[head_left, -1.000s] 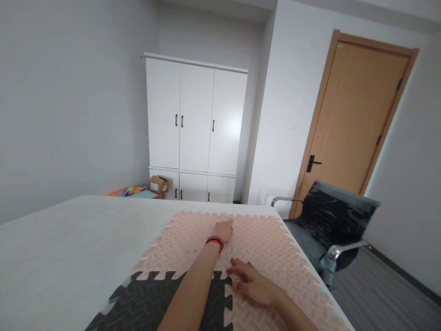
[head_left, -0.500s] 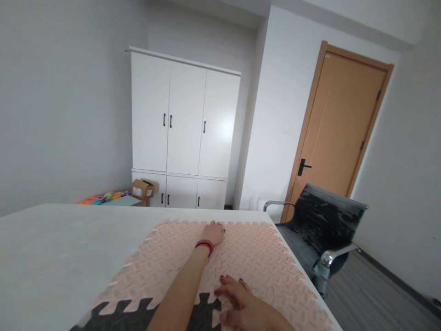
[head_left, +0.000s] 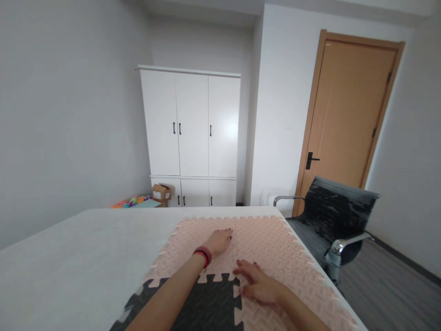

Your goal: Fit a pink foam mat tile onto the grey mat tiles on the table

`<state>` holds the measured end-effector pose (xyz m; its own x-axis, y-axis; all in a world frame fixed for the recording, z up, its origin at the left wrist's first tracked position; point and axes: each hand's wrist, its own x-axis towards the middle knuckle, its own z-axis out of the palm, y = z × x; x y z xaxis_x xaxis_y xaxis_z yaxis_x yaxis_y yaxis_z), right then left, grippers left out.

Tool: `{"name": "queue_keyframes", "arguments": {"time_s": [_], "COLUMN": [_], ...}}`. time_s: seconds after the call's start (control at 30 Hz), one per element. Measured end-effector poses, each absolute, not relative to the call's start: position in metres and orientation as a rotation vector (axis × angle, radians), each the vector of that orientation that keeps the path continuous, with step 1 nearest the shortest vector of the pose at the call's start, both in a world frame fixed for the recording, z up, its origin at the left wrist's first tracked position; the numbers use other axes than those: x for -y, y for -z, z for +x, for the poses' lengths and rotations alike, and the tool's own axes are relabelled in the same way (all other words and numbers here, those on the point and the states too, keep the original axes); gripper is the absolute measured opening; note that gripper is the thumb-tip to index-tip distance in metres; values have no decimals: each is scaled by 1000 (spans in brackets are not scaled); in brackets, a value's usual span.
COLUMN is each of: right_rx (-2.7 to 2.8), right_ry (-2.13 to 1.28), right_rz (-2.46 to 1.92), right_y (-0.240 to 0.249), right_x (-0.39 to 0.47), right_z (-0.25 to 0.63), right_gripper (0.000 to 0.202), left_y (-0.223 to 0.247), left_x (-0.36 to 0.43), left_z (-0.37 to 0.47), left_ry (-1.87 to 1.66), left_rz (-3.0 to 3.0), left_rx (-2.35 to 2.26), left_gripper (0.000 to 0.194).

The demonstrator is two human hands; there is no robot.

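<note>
Both hands are flat on the pink foam mat tiles point(head_left: 272, 248), which lie on the white tabletop point(head_left: 86, 257). The left hand point(head_left: 218, 241), red band at the wrist, rests by the seam between two pink tiles, fingers point(head_left: 228, 232) loosely extended, gripping nothing. The right hand point(head_left: 258, 285) lies nearer the body on the pink mat, fingers point(head_left: 245, 266) spread and released, just beside the black foam tile point(head_left: 206, 305) locked into the pink. Past the mat's right edge stands a black office chair point(head_left: 330, 216).
</note>
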<state>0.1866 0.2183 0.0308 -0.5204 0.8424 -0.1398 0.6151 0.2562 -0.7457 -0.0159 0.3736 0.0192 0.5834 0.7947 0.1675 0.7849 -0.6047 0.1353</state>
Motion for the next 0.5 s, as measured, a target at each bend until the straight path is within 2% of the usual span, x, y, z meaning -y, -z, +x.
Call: {"name": "queue_keyframes", "arguments": {"time_s": [0.2,0.4,0.5], "right_rx": [2309,2385,2436], "right_ry": [-1056,-678,-476], "right_rz": [-1343,-1410,-1446], "right_y": [-29,-39,-47], "right_x": [-221,-200,-189], "right_z": [188,174,162], "right_gripper": [55,57,49], "left_y": [-15,-36,-50], "left_x": [-334,-322,-314], "left_z": [1,28,24], "left_ry": [-231,-45,-47], "left_rz": [2877,2812,2750], "left_rx": [-1423,-1638,-1665], "left_gripper": [38,34,34]}}
